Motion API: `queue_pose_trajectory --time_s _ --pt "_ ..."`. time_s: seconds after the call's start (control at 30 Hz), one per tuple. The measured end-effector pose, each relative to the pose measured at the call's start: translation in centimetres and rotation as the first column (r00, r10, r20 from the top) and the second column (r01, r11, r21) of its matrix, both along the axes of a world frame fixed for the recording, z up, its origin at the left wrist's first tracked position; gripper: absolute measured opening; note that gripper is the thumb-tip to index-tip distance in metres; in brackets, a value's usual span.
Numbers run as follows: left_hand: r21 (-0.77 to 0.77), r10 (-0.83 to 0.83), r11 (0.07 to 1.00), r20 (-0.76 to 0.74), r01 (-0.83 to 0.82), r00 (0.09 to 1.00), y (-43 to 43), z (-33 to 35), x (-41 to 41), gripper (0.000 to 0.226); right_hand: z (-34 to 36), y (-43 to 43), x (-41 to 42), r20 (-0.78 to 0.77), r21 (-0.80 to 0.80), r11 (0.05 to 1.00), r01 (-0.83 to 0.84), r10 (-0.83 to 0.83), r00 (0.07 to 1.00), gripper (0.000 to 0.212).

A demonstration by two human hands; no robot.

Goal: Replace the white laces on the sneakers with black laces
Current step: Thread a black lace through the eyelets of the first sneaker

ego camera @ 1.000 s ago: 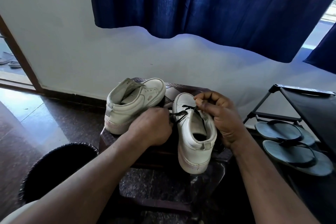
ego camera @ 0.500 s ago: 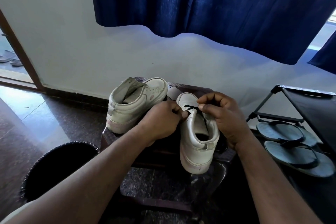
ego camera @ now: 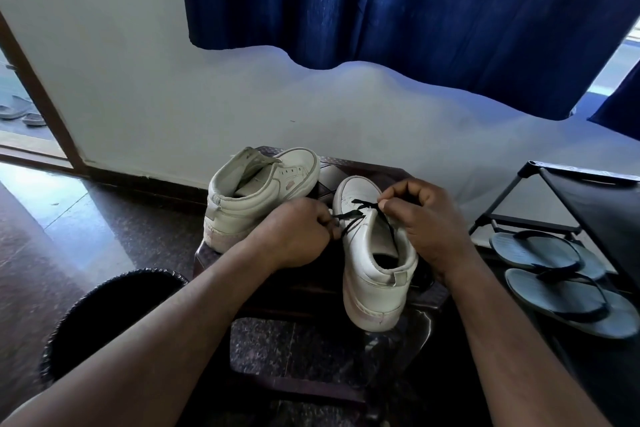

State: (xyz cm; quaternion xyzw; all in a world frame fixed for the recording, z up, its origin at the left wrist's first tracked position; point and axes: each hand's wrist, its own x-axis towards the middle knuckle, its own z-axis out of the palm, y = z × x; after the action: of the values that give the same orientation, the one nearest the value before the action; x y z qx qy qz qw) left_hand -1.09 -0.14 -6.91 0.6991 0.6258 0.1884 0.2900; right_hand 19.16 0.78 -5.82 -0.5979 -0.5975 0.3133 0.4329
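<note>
Two white sneakers stand on a dark stool (ego camera: 367, 172). The right sneaker (ego camera: 372, 274) points away from me and has a black lace (ego camera: 358, 210) crossing its lowest eyelets. My left hand (ego camera: 294, 236) pinches one end of that lace at the shoe's left side. My right hand (ego camera: 426, 222) pinches the other end at the shoe's right side, its palm against the shoe. The left sneaker (ego camera: 256, 191) lies angled to the upper right, its eyelets bare, and neither hand touches it.
A black bin (ego camera: 110, 315) sits on the dark floor at my lower left. A black metal shoe rack (ego camera: 588, 198) holding grey flip-flops (ego camera: 554, 274) stands to the right. A white wall and a blue curtain (ego camera: 398, 0) are right behind the stool.
My left hand moved up toward the shoe's eyelets, then drew back left with the lace end. My right hand stayed at the shoe's right side. The view shifted slightly.
</note>
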Motion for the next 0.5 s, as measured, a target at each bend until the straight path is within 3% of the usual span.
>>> queue_pose_trajectory --time_s 0.1,0.17,0.3,0.5 --pt "-0.051 0.044 0.998 0.266 -0.032 0.963 0.24 -0.53 0.12 0.029 0.21 -0.18 -0.11 0.090 0.042 0.999 0.031 -0.034 0.995 0.010" --pt "-0.067 0.025 0.998 0.347 -0.001 0.938 0.27 -0.47 0.21 0.029 0.27 -0.29 -0.18 0.131 0.063 0.997 0.039 -0.047 0.990 0.010" --pt "-0.063 -0.053 0.994 0.412 0.087 0.910 0.26 -0.66 0.43 0.030 0.32 -0.42 -0.20 0.163 0.086 0.996 0.035 -0.049 0.985 0.012" --pt "-0.031 -0.046 0.998 0.394 0.063 0.918 0.58 -0.81 0.75 0.023 0.42 -0.53 -0.23 0.192 0.088 0.996 0.026 -0.043 0.981 0.013"
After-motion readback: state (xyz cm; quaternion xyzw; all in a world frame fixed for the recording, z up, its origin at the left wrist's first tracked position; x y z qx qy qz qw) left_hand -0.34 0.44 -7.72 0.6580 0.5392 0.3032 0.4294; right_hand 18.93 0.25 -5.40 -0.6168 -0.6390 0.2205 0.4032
